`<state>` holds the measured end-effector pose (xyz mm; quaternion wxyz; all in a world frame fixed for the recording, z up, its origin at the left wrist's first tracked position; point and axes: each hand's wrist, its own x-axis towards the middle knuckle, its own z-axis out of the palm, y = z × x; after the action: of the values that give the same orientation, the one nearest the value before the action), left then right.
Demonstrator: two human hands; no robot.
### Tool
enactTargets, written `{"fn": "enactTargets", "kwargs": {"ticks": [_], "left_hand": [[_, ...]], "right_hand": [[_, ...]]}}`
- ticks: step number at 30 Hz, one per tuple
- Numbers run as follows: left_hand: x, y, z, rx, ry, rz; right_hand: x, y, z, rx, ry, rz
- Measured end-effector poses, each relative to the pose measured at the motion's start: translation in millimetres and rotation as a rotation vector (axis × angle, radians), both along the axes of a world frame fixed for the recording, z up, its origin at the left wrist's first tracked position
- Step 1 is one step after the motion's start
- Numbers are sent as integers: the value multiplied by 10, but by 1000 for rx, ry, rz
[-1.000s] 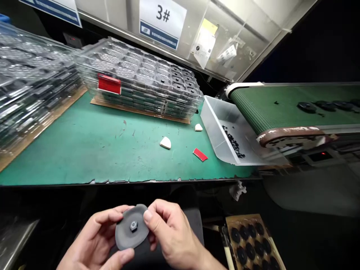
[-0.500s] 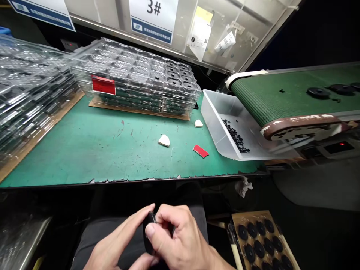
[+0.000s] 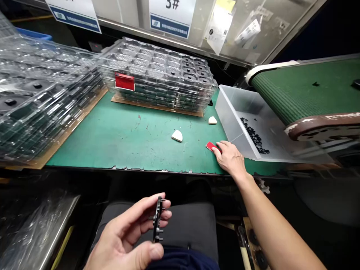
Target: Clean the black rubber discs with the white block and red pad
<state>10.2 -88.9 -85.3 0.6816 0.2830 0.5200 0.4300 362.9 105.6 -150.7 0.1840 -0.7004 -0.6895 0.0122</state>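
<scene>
My left hand (image 3: 135, 232) holds a round, flat black plastic part (image 3: 158, 219) upright and edge-on above my lap. Thumb and fingers grip its rim, and short pins stick out of its right side. Over on the green table, my right hand (image 3: 231, 158) has thumb and fingertips closed around the near end of a small red strip (image 3: 210, 146). Two white wedge-shaped pieces, one (image 3: 177, 135) to the left of that hand and one (image 3: 212, 120) beyond it, lie on the tabletop.
Stacked clear trays (image 3: 157, 86) stand at the back, and more trays (image 3: 56, 108) at the left. To the right is a translucent bin (image 3: 239, 127) with small black bits, under the end of a green conveyor (image 3: 312, 90). The table's front edge (image 3: 152, 170) is chipped.
My right hand has let go of the black part and reached forward and right to the red strip. The left hand keeps the part. The view has swung right.
</scene>
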Motion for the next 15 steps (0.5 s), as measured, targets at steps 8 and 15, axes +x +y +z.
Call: {"fn": "enactTargets", "kwargs": {"ticks": [8,15], "left_hand": [[-105,47,128,-38,-33,-15],[-207,5,101,7,-200,-34]], "right_hand": [[-44,-128,-192,39,-191,127],[47,-184,-213,64,-239,38]]}}
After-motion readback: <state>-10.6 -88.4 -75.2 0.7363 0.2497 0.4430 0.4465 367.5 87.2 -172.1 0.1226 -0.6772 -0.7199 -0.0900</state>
